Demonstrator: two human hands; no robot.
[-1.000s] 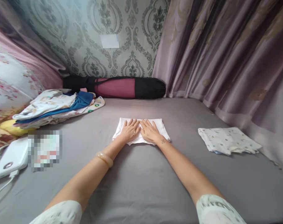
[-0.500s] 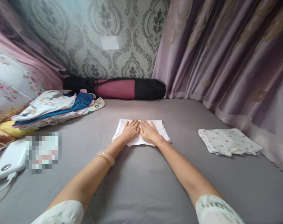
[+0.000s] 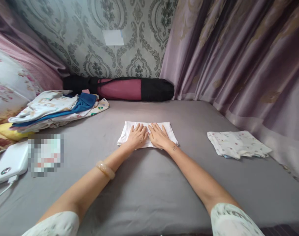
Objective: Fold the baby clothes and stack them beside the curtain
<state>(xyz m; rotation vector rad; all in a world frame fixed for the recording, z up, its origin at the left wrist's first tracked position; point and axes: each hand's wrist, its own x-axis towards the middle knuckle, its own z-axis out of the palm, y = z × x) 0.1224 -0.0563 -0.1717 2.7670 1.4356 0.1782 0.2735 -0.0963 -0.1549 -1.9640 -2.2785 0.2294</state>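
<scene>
1. A folded white cloth [image 3: 125, 133] is laid flat near the middle of the grey sheet [image 3: 149, 186], with both hands placed on top of it.
2. The left hand [image 3: 138, 136] is set palm down on the left part of the cloth; its fingers are spread and pointed away from the wearer, and nothing is pinched.
3. The right hand [image 3: 159, 135] is set palm down beside it, also with fingers spread and nothing gripped. The thumbs are held close together near the cloth's middle; whether they are touching cannot be told.
4. A pale bracelet [image 3: 105, 169] is worn on the left forearm, and a small dark mark [image 3: 174, 148] is seen near the right wrist.
5. To the right, well apart from the hands, a folded patterned cloth [image 3: 238, 144] is laid flat on the sheet.
6. At the far left, clothes [image 3: 53, 108] are piled in loose layers, white, blue and patterned, beside a yellow cushion [image 3: 10, 131].
7. Nearer on the left, a white device [image 3: 10, 162] is placed with a cable [image 3: 1, 194] plugged into it; just beside it is an item [image 3: 47, 155] whose surface is hidden by pixel blocks.
8. Along the patterned wall [image 3: 137, 19], a long black and dark pink bag [image 3: 119, 89] is laid on its side, its right end near the purple curtain [image 3: 225, 49].
</scene>
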